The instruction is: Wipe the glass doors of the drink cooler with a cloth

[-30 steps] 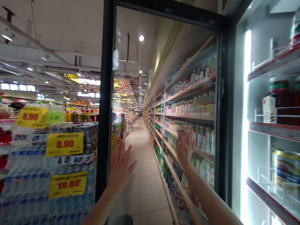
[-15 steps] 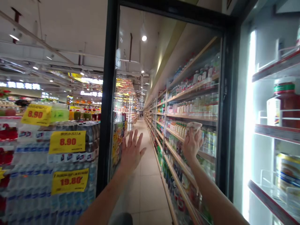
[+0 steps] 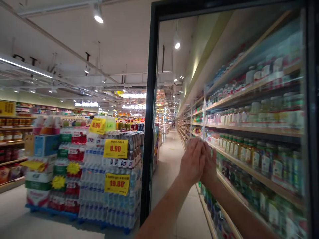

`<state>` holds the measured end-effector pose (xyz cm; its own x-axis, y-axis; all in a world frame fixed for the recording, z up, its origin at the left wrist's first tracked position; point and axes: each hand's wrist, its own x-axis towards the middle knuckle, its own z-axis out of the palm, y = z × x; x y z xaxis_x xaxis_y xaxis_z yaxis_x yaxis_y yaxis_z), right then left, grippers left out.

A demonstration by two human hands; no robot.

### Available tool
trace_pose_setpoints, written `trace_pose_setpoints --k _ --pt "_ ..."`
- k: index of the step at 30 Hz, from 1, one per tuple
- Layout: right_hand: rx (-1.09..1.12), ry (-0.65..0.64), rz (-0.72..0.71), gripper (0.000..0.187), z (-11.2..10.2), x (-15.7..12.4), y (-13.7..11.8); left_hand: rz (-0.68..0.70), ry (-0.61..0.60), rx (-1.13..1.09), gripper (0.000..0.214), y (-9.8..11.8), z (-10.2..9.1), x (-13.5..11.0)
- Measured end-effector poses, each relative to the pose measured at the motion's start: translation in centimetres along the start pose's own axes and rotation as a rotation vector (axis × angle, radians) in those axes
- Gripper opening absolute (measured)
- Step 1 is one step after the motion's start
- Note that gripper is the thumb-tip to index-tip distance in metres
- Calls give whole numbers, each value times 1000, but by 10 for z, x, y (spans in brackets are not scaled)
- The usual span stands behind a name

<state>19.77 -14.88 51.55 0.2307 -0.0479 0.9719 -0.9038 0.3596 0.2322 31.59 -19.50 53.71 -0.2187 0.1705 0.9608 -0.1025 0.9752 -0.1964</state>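
Note:
My left hand and my right hand are pressed together in front of the glass door, roughly at its middle. The fingers of my left hand are bent and closed against my right hand, covering much of it. A pale cloth showed in my right hand half a second ago. Now it is hidden, apparently between the two hands. The door has a black frame and stands open. Through its pane I see a long aisle and bottle shelves.
Left of the door stands a stack of packed water bottles on a blue pallet, with yellow price signs. Beside it are stacked drink cartons. Shelves with bottles run along the right, seen through the glass.
My left hand has moved right and closed against my right hand. The cloth has gone out of sight. The view has swung left, and the lit fridge shelves have left the picture.

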Motion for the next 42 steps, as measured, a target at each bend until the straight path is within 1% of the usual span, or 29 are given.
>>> trace_pose_setpoints --k 2,4,5,7,8,9,10,12,14,16,18,21,22,23,24,25,26,27,28,29,30,31,33,34,35,36,38,40,42 --pt "67 11 -105 48 -5 -2 2 4 -31 -42 52 6 6 9" --pt "115 8 -188 45 -16 0 22 -21 -17 -24 55 9 13 14" --pt "101 31 -163 44 -21 2 35 -38 1 -4 56 9 17 16" --pt "2 91 10 44 -29 6 62 -69 37 51 54 5 21 19" --pt "-57 106 109 46 -31 7 72 -60 47 77 51 0 21 21" --pt "-98 104 173 48 -32 8 79 -34 54 100 48 -8 18 23" --pt "-119 89 193 50 -31 9 84 -7 70 123 45 -17 13 25" --pt "-125 63 175 50 -29 7 85 6 134 177 43 -40 -3 28" --pt "-128 67 175 49 -27 6 82 -50 212 240 44 -57 -18 26" --pt "-145 63 195 48 -26 5 80 -67 242 268 44 -61 -21 19" --pt "-160 57 205 47 -27 5 79 38 182 246 43 -48 -12 6" --pt "-155 50 177 45 -29 6 80 293 -24 221 38 -21 8 -12" --pt "-152 48 172 45 -29 6 81 353 -75 233 37 -17 10 -14" --pt "-152 49 170 44 -30 7 81 383 -94 254 36 -18 9 -13" --pt "-154 54 172 44 -30 7 81 369 -73 282 35 -23 4 -10" --pt "-156 57 174 44 -30 6 80 310 -22 311 35 -30 -3 -6" --pt "-158 58 176 44 -29 6 80 228 45 336 36 -40 -11 -2" --pt "-157 60 177 44 -29 6 80 103 116 360 37 -49 -19 2" --pt "-154 61 177 45 -28 5 80 11 161 373 38 -56 -25 3" --pt "-150 63 178 45 -27 5 80 -46 182 379 38 -61 -30 2" --pt "-147 67 176 46 -27 5 80 -38 163 371 38 -62 -31 -2" --pt "-145 68 171 47 -26 5 80 49 103 348 38 -62 -31 -7" --pt "-140 66 161 48 -26 4 81 328 -79 283 38 -58 -29 -18" --pt "-134 63 159 48 -26 5 81 439 -157 261 38 -57 -28 -22" --pt "-127 62 159 48 -26 5 81 483 -196 258 38 -58 -29 -22" --pt "-120 66 161 48 -26 5 81 442 -175 278 39 -60 -31 -20" --pt "-117 78 167 46 -28 6 80 177 11 349 40 -65 -36 -11" --pt "-125 67 165 44 -31 7 79 33 105 380 41 -68 -41 -1" --pt "-147 39 156 41 -35 9 77 -70 169 392 40 -65 -43 5"
